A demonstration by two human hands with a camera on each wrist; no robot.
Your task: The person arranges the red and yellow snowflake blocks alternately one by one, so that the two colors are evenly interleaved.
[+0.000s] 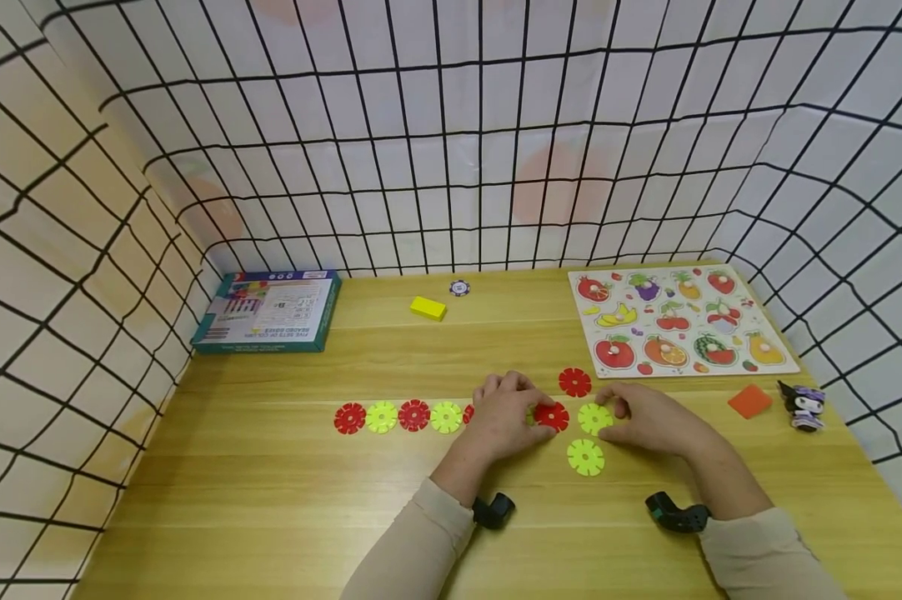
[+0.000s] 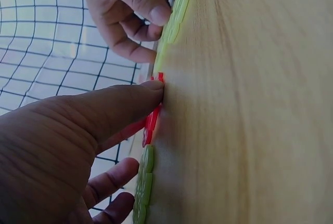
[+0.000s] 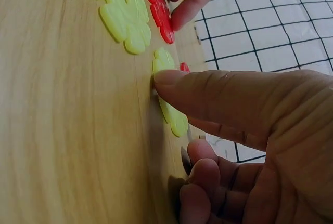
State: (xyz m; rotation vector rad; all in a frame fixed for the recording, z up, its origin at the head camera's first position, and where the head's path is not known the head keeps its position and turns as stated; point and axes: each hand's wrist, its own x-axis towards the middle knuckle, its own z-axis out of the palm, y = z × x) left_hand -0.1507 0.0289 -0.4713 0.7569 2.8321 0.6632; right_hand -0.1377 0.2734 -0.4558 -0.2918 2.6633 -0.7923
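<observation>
Desk [image 1: 271, 500] bears a red disc [image 1: 547, 417], pinched by the left hand [image 1: 498, 421], and, at that disc's three o'clock, a yellow disc [image 1: 595, 419], pinched by the right hand [image 1: 652, 421]; edge grips apparently keep both flat, aligned with the row [image 1: 406, 417] toward nine o'clock.

Downward head view, wrist views near discs [image 1: 586, 464]

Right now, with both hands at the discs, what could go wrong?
The left hand covers part of the disc row, so lifting it might drag a piece out of line. The right hand, pinching a yellow-green disc, could nudge the lower yellow-green disc close beside it.
</observation>
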